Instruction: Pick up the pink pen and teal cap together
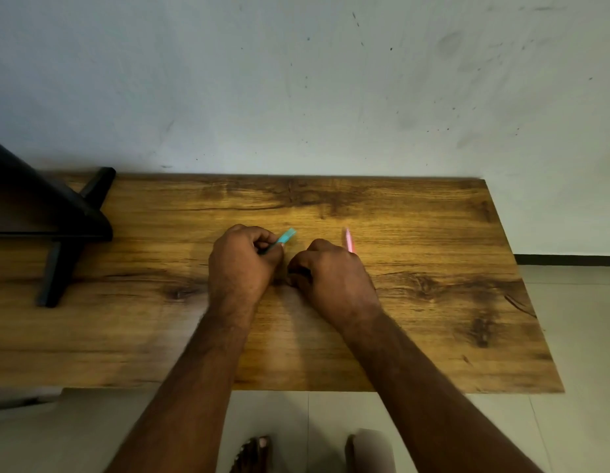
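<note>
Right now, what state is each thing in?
Left hand: curled, pinching the teal stick.
Right hand: curled round the pink stick.
Teal stick: tilted, its end sticking out past the fingers.
Pink stick: its end sticking up past the knuckles.
Black stand: resting on the table.

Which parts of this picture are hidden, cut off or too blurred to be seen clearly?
Head view, the only one:
- Teal piece: the left hand grips it, and the curled fingers hide its lower end.
- Pink stick: only its tip shows behind the right hand, and it is blurred.
- Black stand: the left edge of the picture cuts it off.
- Both palms face the wooden table, so anything under them is hidden.
</note>
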A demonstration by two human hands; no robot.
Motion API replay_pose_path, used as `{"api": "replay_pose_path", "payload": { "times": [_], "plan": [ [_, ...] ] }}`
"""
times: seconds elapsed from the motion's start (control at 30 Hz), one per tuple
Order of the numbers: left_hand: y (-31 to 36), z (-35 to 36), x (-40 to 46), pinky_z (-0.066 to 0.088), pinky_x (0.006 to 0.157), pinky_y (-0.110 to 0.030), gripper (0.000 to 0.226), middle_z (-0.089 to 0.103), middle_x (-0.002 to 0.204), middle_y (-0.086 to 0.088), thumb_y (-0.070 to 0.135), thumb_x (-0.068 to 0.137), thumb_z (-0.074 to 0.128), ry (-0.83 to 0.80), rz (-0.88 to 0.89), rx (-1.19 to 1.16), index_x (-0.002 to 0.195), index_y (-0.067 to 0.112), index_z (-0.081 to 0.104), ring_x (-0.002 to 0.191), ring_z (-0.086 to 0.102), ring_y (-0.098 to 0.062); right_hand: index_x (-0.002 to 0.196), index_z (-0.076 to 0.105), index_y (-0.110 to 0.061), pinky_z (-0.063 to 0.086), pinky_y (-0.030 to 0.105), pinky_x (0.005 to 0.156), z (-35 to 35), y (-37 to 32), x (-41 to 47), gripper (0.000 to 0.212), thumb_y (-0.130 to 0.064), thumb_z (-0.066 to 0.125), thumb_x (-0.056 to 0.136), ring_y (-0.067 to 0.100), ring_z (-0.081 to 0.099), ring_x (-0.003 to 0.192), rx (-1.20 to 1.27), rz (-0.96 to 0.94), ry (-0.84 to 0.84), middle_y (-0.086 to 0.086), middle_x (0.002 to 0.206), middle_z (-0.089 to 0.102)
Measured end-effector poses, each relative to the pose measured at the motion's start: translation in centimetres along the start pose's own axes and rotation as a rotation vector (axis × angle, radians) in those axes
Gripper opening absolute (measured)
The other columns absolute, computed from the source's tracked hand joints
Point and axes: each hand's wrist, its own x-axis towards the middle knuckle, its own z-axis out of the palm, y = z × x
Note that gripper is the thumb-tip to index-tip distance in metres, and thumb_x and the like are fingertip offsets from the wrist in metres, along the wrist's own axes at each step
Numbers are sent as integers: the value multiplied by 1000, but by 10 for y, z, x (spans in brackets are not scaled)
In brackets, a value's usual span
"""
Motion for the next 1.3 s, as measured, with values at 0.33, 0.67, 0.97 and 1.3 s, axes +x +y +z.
{"api": "replay_pose_path", "payload": {
  "times": [0.33,0.67,0.97,1.3],
  "plan": [
    [7,0,-3,52,68,-18,17,70,92,6,21,82,84,27,130,-121,98,16,80,77,63,-3,94,83,-20,61,32,78,-10,23,9,9,-26,76,92,11,74,77,601,313,337,-4,84,80],
    [19,4,-9,54,71,-20,21,71,94,4,14,81,85,34,335,-194,101,12,80,82,65,-10,98,76,4,61,25,67,-37,30,8,9,-3,75,92,19,74,70,1393,548,452,18,84,75],
    [21,5,-11,54,74,-20,24,70,98,3,15,81,85,20,402,-204,104,12,79,86,65,-10,102,76,1,61,26,68,-39,33,7,13,-5,77,91,23,78,77,1322,493,345,20,90,79],
    [20,4,-12,57,75,-25,25,70,99,1,16,83,84,22,412,-193,106,10,79,87,66,-12,103,78,-2,62,27,71,-39,37,7,14,-9,78,90,24,79,80,1202,441,306,14,88,80]
  ]
}}
